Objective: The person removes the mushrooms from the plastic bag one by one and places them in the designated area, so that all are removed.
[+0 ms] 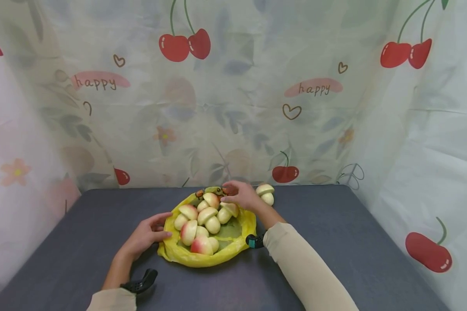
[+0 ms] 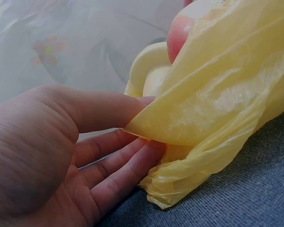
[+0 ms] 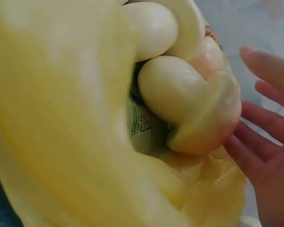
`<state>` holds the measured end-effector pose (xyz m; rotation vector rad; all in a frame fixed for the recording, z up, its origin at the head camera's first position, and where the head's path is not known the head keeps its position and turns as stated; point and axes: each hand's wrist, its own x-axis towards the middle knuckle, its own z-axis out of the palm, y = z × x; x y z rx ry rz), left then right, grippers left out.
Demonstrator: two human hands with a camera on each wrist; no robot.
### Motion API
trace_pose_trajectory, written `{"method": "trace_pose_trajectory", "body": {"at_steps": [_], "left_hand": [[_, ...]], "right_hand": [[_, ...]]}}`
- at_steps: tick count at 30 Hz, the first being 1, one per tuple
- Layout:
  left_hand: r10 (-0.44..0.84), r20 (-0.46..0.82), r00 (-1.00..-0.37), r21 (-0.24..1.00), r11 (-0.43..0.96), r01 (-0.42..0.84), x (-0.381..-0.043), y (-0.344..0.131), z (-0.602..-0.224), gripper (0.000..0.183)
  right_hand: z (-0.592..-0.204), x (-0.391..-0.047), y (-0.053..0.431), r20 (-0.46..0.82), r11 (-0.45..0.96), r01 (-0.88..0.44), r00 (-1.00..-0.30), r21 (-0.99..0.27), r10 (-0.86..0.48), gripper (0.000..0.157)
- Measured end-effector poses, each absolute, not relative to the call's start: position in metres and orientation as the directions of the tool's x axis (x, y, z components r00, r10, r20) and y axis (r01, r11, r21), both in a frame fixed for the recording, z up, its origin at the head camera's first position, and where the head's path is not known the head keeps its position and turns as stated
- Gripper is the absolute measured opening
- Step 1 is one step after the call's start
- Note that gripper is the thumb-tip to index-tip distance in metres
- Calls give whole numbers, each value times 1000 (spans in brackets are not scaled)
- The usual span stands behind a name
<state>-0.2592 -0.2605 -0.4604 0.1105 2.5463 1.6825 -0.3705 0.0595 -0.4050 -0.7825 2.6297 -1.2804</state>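
A yellow plastic bag [image 1: 196, 260] lines a round container, its rim spread open around several toy mushrooms [image 1: 208, 216] with cream stems and pink-tinged caps. At the bag's left edge my left hand [image 1: 148, 235] pinches the plastic between thumb and fingers; the left wrist view shows the thumb over the fold. My right hand [image 1: 243, 196] is over the far right rim with its fingers extended. In the right wrist view its fingertips are against the cap of one mushroom [image 3: 206, 123], which lies inside the bag. The container itself is mostly hidden.
Another mushroom [image 1: 266, 193] is on the dark table [image 1: 319, 242], behind the right forearm. A green and brown ornament [image 1: 213, 190] shows at the container's far rim. A printed curtain [image 1: 233, 95] hangs behind the table and along its sides.
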Motion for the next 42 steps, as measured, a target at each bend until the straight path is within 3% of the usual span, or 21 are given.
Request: {"method": "trace_pose_trajectory", "body": {"at_steps": [9,20,42], "left_hand": [[115,-28,-993,917,399,21,-258,-260,-460,66],[119,-17,-993,918,395,32,-258,-261,-463,67],[128,-16,-992,923,382,34,-259,-262,-464,67]], "right_hand": [[-409,-369,59,-30,615,-420,-810,-668,-586,60],[-406,-366,62,-65,688,-499,-783,-527,-618,52],[-388,-334,99,246,570,-642,-746,-514,-619,49]]}}
